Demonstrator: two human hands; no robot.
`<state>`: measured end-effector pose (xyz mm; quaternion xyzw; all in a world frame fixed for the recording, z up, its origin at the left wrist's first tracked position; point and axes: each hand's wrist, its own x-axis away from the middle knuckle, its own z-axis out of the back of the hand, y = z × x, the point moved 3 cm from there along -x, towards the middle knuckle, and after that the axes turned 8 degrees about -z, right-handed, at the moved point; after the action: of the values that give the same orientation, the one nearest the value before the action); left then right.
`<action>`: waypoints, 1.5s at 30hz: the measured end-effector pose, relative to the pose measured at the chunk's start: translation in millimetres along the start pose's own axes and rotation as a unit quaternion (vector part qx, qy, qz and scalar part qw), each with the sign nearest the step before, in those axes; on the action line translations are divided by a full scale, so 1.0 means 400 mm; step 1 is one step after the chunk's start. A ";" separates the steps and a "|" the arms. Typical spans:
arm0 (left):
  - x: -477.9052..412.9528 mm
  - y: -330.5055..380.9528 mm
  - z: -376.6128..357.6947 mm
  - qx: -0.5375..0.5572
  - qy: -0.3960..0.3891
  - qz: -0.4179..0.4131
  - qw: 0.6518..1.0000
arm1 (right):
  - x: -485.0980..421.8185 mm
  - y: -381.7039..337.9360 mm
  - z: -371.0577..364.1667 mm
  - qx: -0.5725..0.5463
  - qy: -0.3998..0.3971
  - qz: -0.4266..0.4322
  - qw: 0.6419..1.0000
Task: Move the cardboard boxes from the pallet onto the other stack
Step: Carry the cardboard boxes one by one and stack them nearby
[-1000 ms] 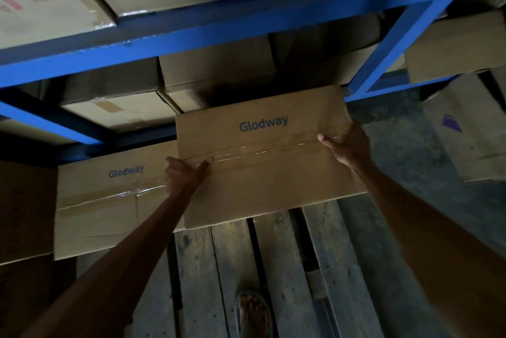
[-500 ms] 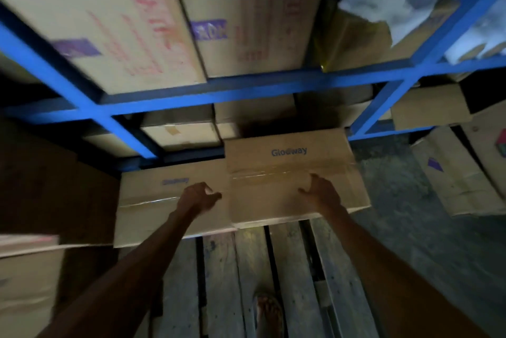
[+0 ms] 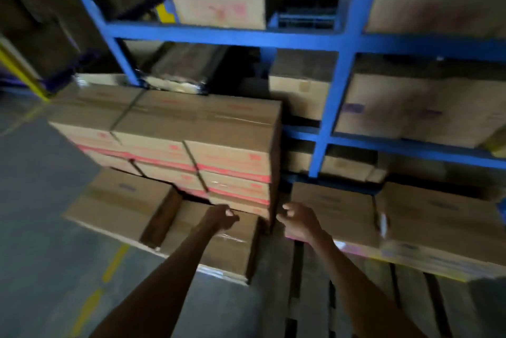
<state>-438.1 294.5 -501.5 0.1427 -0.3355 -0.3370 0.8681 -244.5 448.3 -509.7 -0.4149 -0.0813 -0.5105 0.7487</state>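
Cardboard boxes [image 3: 331, 211] lay ungripped on the pallet [image 3: 315, 296] just right of the released, slack right hand [image 3: 298, 221], while the left hand [image 3: 221, 218], clenched and empty, had swung toward the stack [image 3: 191, 140], nothing transferred.

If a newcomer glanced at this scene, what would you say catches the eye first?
Probably the tall stack of cardboard boxes with red bands, left of centre. Behind it stands the bright blue rack, loaded with more boxes. Low in the middle, the left hand and right hand reach toward the stack's base, near a wooden pallet.
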 end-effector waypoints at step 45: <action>-0.629 -1.888 0.864 0.071 0.025 0.155 0.985 | -0.500 -1.067 -1.434 -0.091 0.096 -0.330 0.935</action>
<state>-1179.8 -94.4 -728.1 0.1584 -0.3550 -0.1703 0.9055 -865.9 126.1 -757.6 -0.3799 -0.0947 -0.7716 0.5014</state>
